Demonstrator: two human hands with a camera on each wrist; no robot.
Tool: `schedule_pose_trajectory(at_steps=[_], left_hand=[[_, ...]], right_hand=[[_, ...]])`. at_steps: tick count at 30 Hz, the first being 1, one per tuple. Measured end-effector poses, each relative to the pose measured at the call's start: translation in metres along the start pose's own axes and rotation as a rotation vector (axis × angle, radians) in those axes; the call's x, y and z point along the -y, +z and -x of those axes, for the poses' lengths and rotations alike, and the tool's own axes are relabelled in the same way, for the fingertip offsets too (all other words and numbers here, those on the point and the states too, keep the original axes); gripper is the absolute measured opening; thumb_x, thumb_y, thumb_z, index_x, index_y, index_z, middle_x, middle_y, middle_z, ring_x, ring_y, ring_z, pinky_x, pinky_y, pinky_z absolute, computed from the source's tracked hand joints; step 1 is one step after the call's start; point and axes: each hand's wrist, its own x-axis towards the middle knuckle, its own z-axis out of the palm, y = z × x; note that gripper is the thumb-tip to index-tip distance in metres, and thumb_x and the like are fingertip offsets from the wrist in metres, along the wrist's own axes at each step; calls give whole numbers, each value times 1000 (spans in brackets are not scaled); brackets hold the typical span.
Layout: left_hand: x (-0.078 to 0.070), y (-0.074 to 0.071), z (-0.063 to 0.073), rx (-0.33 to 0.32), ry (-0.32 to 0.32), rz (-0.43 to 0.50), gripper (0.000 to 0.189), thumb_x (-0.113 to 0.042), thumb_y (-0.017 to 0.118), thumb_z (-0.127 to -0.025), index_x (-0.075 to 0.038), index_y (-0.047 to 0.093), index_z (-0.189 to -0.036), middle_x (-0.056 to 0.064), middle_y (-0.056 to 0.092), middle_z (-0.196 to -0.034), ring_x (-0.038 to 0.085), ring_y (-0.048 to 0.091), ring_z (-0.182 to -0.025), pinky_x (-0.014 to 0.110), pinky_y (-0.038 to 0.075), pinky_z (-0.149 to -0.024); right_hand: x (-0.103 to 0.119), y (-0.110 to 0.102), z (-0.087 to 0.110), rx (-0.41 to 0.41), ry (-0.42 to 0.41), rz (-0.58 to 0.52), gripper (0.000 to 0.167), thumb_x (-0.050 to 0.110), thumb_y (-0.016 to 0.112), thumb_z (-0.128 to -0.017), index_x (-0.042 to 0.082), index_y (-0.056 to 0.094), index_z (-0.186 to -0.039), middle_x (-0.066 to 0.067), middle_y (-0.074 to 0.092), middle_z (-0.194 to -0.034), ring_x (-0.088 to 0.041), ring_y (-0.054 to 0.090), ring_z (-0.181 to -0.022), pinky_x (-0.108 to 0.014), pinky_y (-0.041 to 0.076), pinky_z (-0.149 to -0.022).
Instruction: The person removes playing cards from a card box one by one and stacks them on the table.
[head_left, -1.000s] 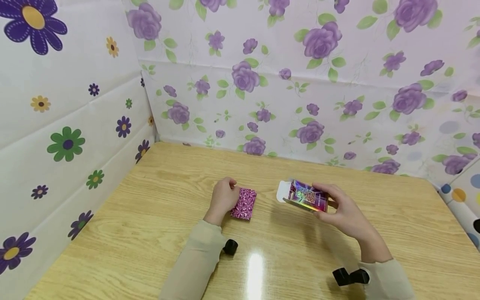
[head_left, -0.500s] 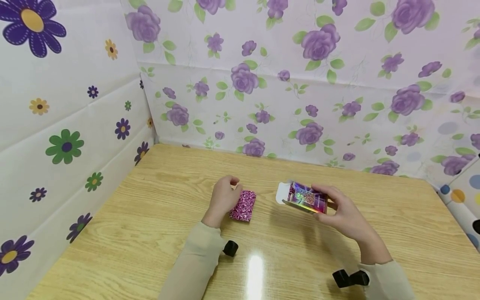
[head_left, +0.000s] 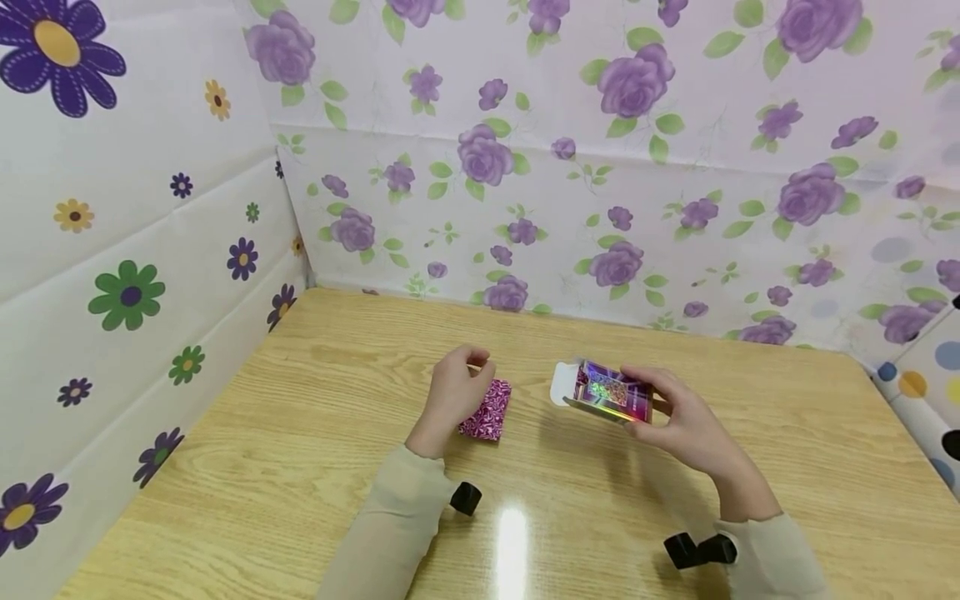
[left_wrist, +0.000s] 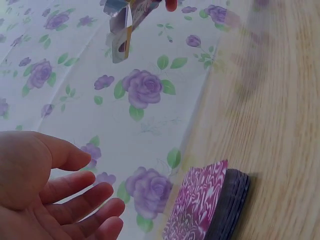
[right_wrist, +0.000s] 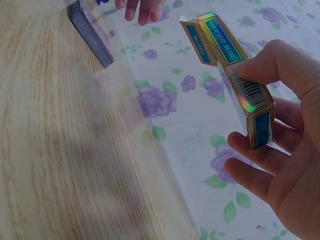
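Observation:
A deck of cards with a magenta-and-white swirl back lies on the table. My left hand hovers beside and partly over it, hiding its upper left part. In the left wrist view that hand's fingers are loosely bent, hold nothing and stay apart from the deck. To the right, my right hand grips a shiny purple card box above the table. Its open flap points left. The right wrist view shows the thumb pressing the box's barcode side, with fingers behind and below.
A light wooden table spreads under both hands. Floral cloth hangs behind it, and a flower-print sheet stands along the left side. Black wrist mounts sit at both sleeves.
My left hand has lifted slightly and shifted a little to the right, its thumb and fingers parting. The right hand keeps holding the card box in nearly the same place.

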Motion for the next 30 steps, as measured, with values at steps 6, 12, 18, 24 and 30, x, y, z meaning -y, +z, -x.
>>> schedule_pose_trajectory(at_steps=[6,12,18,24,30], left_hand=[[-6,0,1,25,12,42,24,-18,57,-92,-5,63,-111,9,66,-103,21,61,-89,32,53,-76],[-12,-1,4,44,30,75,22,-18,58,-92,-6,64,-110,8,65,-101,20,59,-90,34,52,-81],[-17,-1,6,69,26,125,21,-16,59,-92,-4,65,-108,9,65,-98,19,59,-87,32,52,-80],[-20,0,8,91,29,189,21,-15,59,-92,-3,65,-108,9,65,-95,16,59,-82,27,51,-76],[-22,1,9,94,40,243,20,-12,60,-91,-2,65,-108,11,66,-94,16,60,-80,26,52,-74]], right_hand=[[-1,0,-2,9,-23,-10,63,2,70,-81,8,45,-139,-12,48,-133,-1,46,-110,-8,41,-91],[-1,0,-2,12,-20,-14,62,4,70,-82,10,45,-139,-11,48,-133,0,47,-109,-9,42,-91],[-1,0,-1,26,1,-14,63,7,71,-83,8,44,-140,-10,47,-135,-1,46,-112,-34,48,-95],[-2,1,-1,32,19,-16,63,8,70,-84,8,43,-141,-10,46,-136,-3,46,-114,-47,46,-96],[-2,1,-1,24,3,-13,63,7,70,-84,6,42,-141,-12,46,-137,3,44,-114,-42,47,-96]])
